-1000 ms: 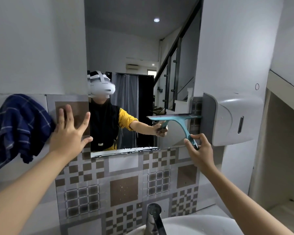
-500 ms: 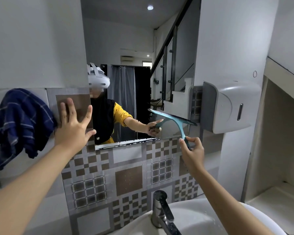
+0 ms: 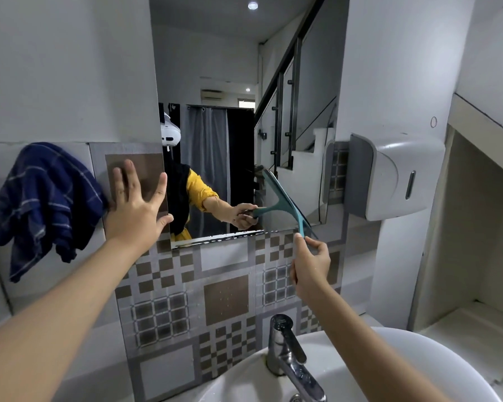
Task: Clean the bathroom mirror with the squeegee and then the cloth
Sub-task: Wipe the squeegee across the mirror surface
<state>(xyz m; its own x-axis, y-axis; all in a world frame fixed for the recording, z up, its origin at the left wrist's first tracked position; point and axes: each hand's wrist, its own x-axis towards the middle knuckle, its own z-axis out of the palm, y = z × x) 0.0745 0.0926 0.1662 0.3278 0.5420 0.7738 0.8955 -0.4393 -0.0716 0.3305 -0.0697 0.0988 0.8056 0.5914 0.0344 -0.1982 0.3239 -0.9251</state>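
Note:
A tall mirror (image 3: 238, 68) hangs on the wall above patterned tiles. My right hand (image 3: 311, 265) pinches the handle end of a teal squeegee (image 3: 285, 201); its blade slants steeply against the mirror's lower right part. A line of foam or water runs along the mirror's bottom edge. My left hand (image 3: 135, 206) presses flat with spread fingers on the tiled wall at the mirror's left edge. A dark blue checked cloth (image 3: 45, 201) hangs on the wall just left of that hand.
A white and grey wall dispenser (image 3: 389, 175) juts out right of the mirror. Below are a white basin (image 3: 395, 369) and a chrome tap (image 3: 288, 352). A recessed shelf niche (image 3: 476, 256) opens at the far right.
The squeegee has gone down the mirror's right side, its blade tilting from level to steep. My right hand dropped below the mirror's bottom edge. My left hand stayed on the wall.

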